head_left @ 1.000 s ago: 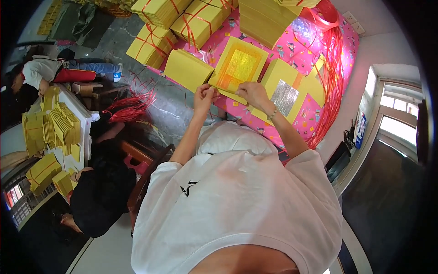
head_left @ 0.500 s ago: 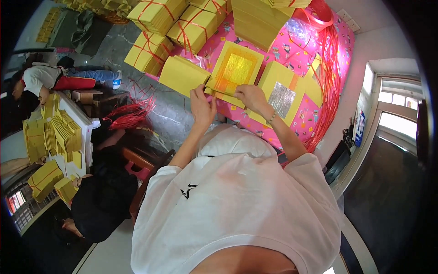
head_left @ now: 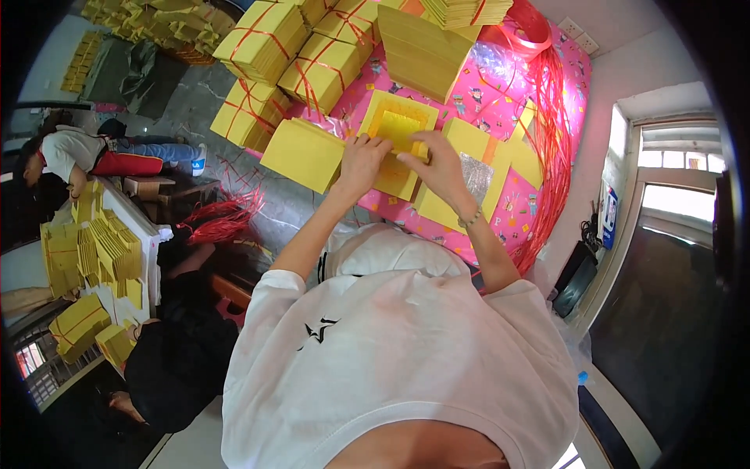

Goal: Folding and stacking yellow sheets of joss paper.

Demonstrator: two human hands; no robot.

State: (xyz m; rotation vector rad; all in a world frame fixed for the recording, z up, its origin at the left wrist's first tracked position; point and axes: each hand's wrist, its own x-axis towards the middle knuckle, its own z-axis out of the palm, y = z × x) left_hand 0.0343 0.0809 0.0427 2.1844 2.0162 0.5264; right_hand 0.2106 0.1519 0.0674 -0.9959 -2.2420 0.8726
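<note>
A stack of yellow paper sheets (head_left: 397, 186) lies before me, a shiny gold foil panel (head_left: 402, 123) on its top sheet. My left hand (head_left: 364, 162) is over its left side, fingers bent and close together on the top sheet's near part; the fingertips are partly hidden. At the right side my right hand (head_left: 439, 166) hovers at the paper, thumb and forefinger apart, with nothing visible between them. Left of these sheets is a plain yellow paper stack (head_left: 303, 154). On the right lies yellow paper with a silver foil panel (head_left: 475, 173).
Yellow bundles tied with red strips (head_left: 262, 43) stand at the far left of the pink patterned table cover (head_left: 512, 207). Red strips (head_left: 551, 117) hang down its right side near a red basin (head_left: 522, 35). Other people sit leftward by a white table (head_left: 150, 223) holding yellow stacks.
Both hands have moved off the near edge and farther over the foil sheet. My right thumb and forefinger have parted. The near part of the gold panel is now covered or hidden.
</note>
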